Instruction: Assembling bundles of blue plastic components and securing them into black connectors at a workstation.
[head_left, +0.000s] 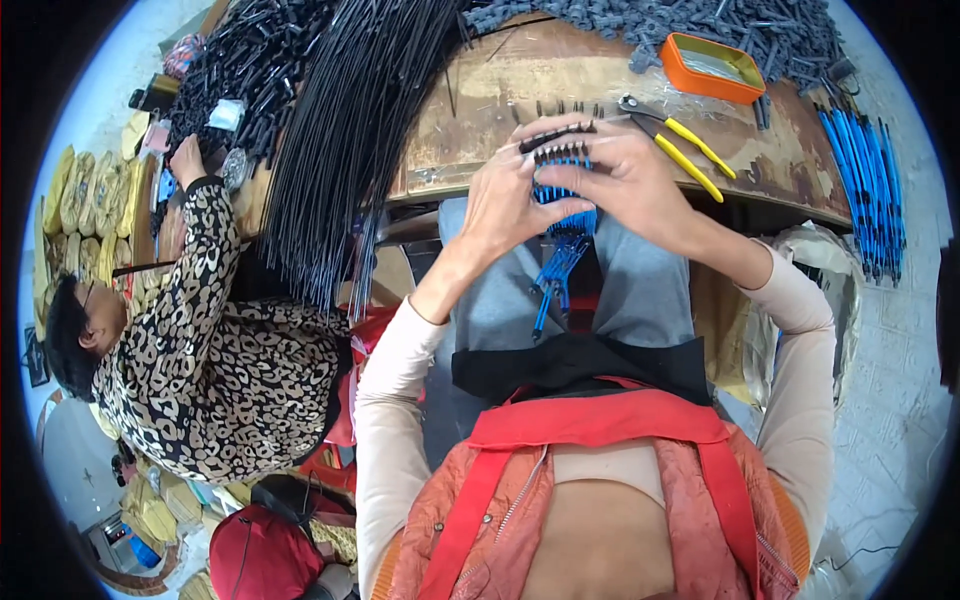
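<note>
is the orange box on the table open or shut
Open: no lid covers the orange box, and its pale contents show from above.

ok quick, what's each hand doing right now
Left hand: closed around the bundle of blue rods.
Right hand: closed around the same bundle, on its right side.

Worn wooden table [540,75] — black rods [350,130], grey parts [600,17], yellow-handled pliers [690,168], orange box [710,90] on top
</note>
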